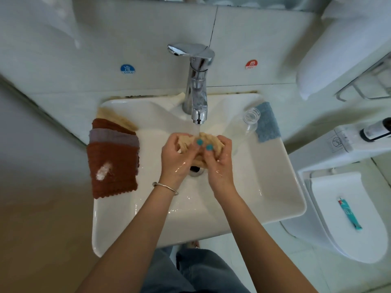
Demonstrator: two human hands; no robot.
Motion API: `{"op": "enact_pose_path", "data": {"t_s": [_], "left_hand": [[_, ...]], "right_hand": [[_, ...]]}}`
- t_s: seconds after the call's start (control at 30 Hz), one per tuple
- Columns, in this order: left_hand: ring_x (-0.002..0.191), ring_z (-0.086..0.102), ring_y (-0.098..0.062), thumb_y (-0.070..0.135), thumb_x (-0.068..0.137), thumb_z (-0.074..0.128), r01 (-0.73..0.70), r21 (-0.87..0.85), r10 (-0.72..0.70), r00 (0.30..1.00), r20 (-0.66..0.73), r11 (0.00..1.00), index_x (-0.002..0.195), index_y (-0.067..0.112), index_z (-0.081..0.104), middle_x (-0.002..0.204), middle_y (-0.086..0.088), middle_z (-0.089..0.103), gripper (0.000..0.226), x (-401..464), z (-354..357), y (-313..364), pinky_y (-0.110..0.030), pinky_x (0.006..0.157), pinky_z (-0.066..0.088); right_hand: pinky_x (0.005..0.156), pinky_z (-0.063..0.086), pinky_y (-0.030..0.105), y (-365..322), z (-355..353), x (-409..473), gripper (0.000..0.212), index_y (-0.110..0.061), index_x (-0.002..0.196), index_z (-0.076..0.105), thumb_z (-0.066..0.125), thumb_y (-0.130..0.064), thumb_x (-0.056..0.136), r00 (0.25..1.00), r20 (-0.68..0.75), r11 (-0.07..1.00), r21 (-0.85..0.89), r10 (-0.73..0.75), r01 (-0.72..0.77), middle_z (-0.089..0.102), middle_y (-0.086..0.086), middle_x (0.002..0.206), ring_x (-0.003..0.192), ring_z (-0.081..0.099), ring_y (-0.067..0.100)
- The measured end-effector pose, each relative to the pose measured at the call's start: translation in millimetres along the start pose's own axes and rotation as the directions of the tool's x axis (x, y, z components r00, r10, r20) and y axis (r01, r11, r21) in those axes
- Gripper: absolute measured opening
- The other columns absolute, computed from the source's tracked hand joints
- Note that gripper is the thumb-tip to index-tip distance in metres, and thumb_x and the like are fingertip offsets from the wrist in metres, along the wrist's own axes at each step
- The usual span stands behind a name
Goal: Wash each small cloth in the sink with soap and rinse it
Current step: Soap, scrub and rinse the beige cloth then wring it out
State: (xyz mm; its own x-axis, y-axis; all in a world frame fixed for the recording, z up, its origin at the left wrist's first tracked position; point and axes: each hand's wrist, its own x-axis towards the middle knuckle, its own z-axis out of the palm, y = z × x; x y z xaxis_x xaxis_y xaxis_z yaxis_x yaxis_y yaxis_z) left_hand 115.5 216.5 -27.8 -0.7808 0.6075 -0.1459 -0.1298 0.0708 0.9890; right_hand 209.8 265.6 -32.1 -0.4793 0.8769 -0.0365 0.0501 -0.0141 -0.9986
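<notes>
Head view: white sink [275,187] on tiled wall [84,49], toilet [330,218] beside.

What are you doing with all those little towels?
Washing them one by one. Both hands, left hand and right hand, squeeze a beige cloth under water running from the faucet. More cloths are stacked on the sink's left edge, and a blue cloth lies on the right.

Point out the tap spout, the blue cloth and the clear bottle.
tap spout [199,117]: head view, chrome outlet end.
blue cloth [267,123]: head view, middle of its top face.
clear bottle [251,117]: head view, neck near the open mouth.
</notes>
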Motion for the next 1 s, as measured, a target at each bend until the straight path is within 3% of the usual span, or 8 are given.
{"op": "enact_pose_path", "data": {"t_s": [0.13,0.37,0.47,0.57,0.63,0.77,0.83,1.0], "left_hand": [[0.062,0.051,-0.004,0.018,0.084,0.074,0.024,0.136,-0.033,0.997,0.069,0.99,0.086,0.023,0.046,0.073,0.008,0.054,0.029,-1,12,-1,-0.015,0.058,0.044],[0.077,0.059,-0.003,0.022,0.095,0.061,0.01,0.103,-0.005,0.999,-0.05,0.995,0.101,0.018,0.056,0.085,0.012,0.062,0.009,3,-7,0,-0.006,0.065,0.045],[0.078,0.058,0.001,0.018,0.095,0.059,-0.044,0.099,0.045,0.999,-0.002,0.994,0.102,0.022,0.054,0.089,0.011,0.062,0.009,2,7,4,-0.007,0.068,0.045],[0.083,0.058,-0.002,0.008,0.095,0.055,-0.059,0.031,0.058,0.998,0.026,0.998,0.106,0.021,0.052,0.094,0.007,0.061,0.018,3,19,7,-0.01,0.073,0.048],[0.091,0.059,-0.004,0.004,0.095,0.053,-0.051,-0.019,0.051,0.999,-0.003,0.999,0.107,0.022,0.054,0.1,0.012,0.06,0.022,2,15,6,-0.011,0.079,0.049],[0.105,0.064,-0.012,0.001,0.094,0.054,-0.031,-0.15,0.034,0.999,0.017,0.988,0.107,0.032,0.062,0.114,0.004,0.064,0.034,3,-8,-1,-0.026,0.088,0.054],[0.097,0.064,-0.01,0.004,0.091,0.061,-0.033,-0.064,0.035,0.999,0.031,0.997,0.103,0.028,0.062,0.104,0.006,0.066,0.026,7,-16,-4,-0.022,0.083,0.053],[0.082,0.067,-0.016,0.046,0.071,0.077,0.098,0.062,-0.102,0.993,0.055,0.993,0.093,0.027,0.054,0.088,0.002,0.068,0.036,6,-15,-12,-0.029,0.073,0.056]], "right_hand": [[0.068,0.05,0.014,2,-14,-7,0.023,-0.019,0.114,0.039,0.049,-0.003,0.099,0.999,-0.02,0.999,-0.008,0.037,-0.038,0.056,0.0,0.096,0.076,0.059,-0.007],[0.082,0.053,0.033,-8,19,4,0.024,-0.039,0.101,0.046,0.056,-0.018,0.097,1.0,-0.026,0.986,-0.163,0.017,-0.021,0.061,-0.008,0.095,0.087,0.062,0.012],[0.09,0.054,0.04,-3,7,2,0.014,-0.037,0.109,0.052,0.055,-0.032,0.096,0.991,-0.129,0.996,-0.077,0.032,-0.042,0.065,0.0,0.109,0.1,0.065,0.016],[0.093,0.055,0.045,0,1,-1,0.027,-0.035,0.121,0.052,0.042,-0.047,0.099,0.988,-0.04,0.988,0.027,0.152,-0.151,0.064,-0.001,0.121,0.108,0.065,0.015],[0.083,0.058,0.048,-2,6,-2,0.037,-0.034,0.129,0.046,0.032,-0.053,0.101,0.969,0.045,0.967,0.061,0.244,-0.247,0.063,-0.004,0.123,0.102,0.067,0.012],[0.072,0.059,0.032,-12,19,6,0.03,-0.031,0.128,0.045,0.034,-0.044,0.104,0.976,0.097,0.98,-0.055,0.197,-0.193,0.063,-0.007,0.118,0.095,0.067,0.007],[0.072,0.056,0.024,-11,20,11,0.022,-0.022,0.12,0.051,0.044,-0.033,0.103,0.992,0.046,0.992,-0.047,0.117,-0.115,0.065,-0.002,0.11,0.092,0.067,0.007],[0.073,0.052,0.019,-10,17,14,0.016,-0.012,0.111,0.056,0.049,-0.023,0.102,1.0,0.007,0.998,-0.063,0.017,-0.017,0.064,-0.005,0.093,0.082,0.063,-0.001]]}}
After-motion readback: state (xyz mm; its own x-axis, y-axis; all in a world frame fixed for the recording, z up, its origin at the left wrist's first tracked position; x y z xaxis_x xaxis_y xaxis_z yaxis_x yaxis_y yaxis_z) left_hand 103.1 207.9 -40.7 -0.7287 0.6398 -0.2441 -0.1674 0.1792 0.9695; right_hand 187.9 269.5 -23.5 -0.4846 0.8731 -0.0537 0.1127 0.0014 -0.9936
